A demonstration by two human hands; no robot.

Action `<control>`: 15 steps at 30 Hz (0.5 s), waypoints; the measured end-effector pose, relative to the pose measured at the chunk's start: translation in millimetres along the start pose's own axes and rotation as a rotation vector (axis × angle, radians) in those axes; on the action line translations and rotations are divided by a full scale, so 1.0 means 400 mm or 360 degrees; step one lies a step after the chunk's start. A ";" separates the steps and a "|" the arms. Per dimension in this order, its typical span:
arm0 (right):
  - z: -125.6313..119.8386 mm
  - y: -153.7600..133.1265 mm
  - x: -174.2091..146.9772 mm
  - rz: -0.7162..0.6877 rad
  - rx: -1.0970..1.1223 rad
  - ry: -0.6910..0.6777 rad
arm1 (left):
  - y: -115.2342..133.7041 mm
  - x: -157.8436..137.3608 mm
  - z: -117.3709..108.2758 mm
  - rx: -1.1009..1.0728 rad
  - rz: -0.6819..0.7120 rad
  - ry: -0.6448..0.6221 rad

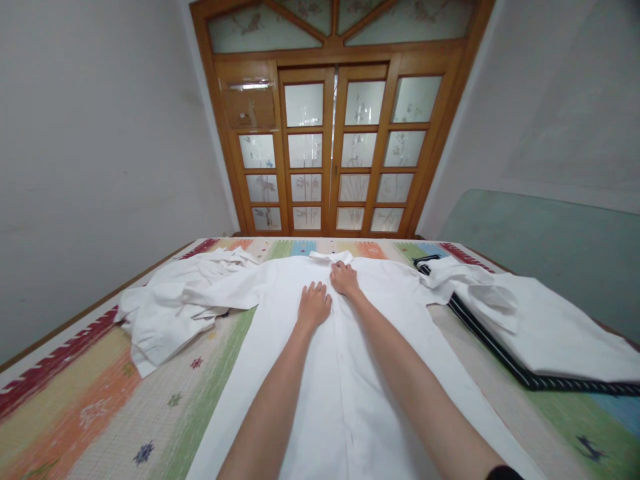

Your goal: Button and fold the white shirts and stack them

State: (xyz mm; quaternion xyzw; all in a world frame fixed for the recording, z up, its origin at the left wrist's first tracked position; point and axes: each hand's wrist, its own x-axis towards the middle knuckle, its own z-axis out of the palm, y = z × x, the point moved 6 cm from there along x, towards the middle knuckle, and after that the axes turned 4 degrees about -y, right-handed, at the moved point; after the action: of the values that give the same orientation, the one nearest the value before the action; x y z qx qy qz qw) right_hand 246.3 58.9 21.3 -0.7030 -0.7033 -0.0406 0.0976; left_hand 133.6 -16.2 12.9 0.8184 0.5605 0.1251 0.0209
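Note:
A white button-front shirt (pixel 330 387) lies spread on its back in front of me, its collar (pixel 331 257) at the far end. My left hand (pixel 315 304) rests flat on the chest of the shirt, just left of the front placket, fingers stretched forward and slightly apart. Just below the collar, my right hand (pixel 344 278) has its fingers bent and drawn together on the top of the placket. The cloth under those fingertips is hidden. The sleeves reach out to both sides.
Crumpled white cloth (pixel 170 307) lies at the left. More white clothing (pixel 550 327) sits on a black-edged item (pixel 520 377) at the right. Beneath is a striped, patterned cover (pixel 165 407). Wooden glazed doors (pixel 333 147) stand beyond, with a pale green panel (pixel 540 233) to the right.

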 end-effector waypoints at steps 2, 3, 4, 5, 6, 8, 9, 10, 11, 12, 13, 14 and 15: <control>0.001 -0.002 0.013 0.0034 -0.0028 0.0030 | -0.001 0.001 -0.001 -0.0008 0.0007 0.0033; 0.001 -0.002 0.021 0.0051 -0.0038 0.0050 | -0.001 0.001 -0.002 -0.0014 0.0011 0.0044; 0.001 -0.003 0.028 0.0064 -0.0046 0.0071 | -0.002 0.002 -0.002 -0.0020 0.0014 0.0051; 0.002 -0.003 0.036 0.0072 -0.0051 0.0091 | -0.002 0.003 -0.002 -0.0026 0.0016 0.0055; 0.003 -0.003 0.043 0.0078 -0.0052 0.0110 | -0.002 0.003 -0.002 -0.0034 0.0017 0.0058; 0.004 -0.001 0.057 0.0093 -0.0044 0.0142 | -0.001 0.003 -0.003 -0.0051 0.0020 0.0066; 0.005 0.001 0.064 0.0101 -0.0035 0.0151 | -0.001 0.004 -0.003 -0.0057 0.0020 0.0072; 0.005 0.003 0.069 0.0113 -0.0025 0.0158 | -0.001 0.004 -0.003 -0.0062 0.0019 0.0079; 0.005 0.005 0.074 0.0125 -0.0014 0.0163 | -0.001 0.004 -0.004 -0.0065 0.0017 0.0087; 0.004 0.006 0.078 0.0136 -0.0007 0.0165 | -0.001 0.005 -0.003 -0.0066 0.0015 0.0093; 0.002 0.007 0.082 0.0145 -0.0005 0.0162 | -0.001 0.005 -0.003 -0.0067 0.0013 0.0098; -0.001 0.007 0.085 0.0144 -0.0012 0.0156 | -0.002 0.006 -0.002 -0.0067 0.0012 0.0101; -0.005 0.006 0.089 0.0130 -0.0031 0.0144 | -0.002 0.006 -0.002 -0.0068 0.0012 0.0105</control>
State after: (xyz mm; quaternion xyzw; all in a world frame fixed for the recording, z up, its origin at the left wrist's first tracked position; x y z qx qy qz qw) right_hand 249.1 93.6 29.8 -0.7295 -0.6685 -0.0751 0.1241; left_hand 133.8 -13.7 13.8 0.8153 0.5550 0.1641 0.0192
